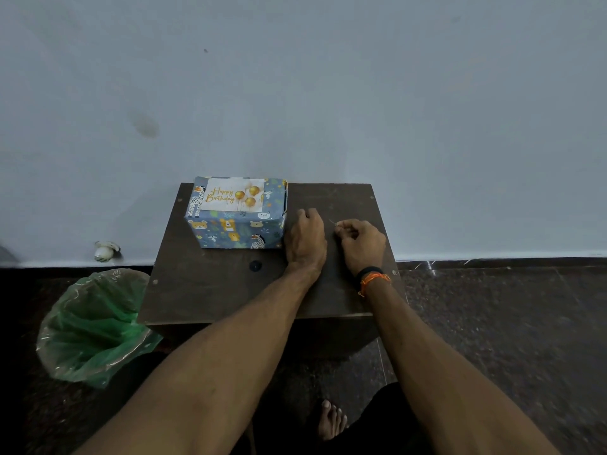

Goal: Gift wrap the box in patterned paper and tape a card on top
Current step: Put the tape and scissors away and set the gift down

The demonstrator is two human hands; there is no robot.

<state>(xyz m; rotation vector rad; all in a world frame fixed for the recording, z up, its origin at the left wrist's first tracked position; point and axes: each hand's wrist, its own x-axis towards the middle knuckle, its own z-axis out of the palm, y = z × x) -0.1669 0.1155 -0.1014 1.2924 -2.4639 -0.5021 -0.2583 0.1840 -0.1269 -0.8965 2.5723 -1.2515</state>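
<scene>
A box (pixel 235 229) wrapped in blue paper with cartoon animals stands at the back left of a small dark wooden table (pixel 213 290). A white "Happy Birthday" card (pixel 234 194) with gold balloons lies flat on its top. My left hand (pixel 305 239) rests on the table just right of the box, fingers curled loosely, holding nothing visible. My right hand (pixel 359 243) is beside it, thumb and forefinger pinching a small thin scrap (pixel 332 222), probably a bit of clear tape.
A bin lined with a green plastic bag (pixel 95 323) stands on the floor left of the table. A white doorstop (pixel 105 251) sits at the wall's base. A plain wall is right behind the table. My bare foot (pixel 331 420) is below.
</scene>
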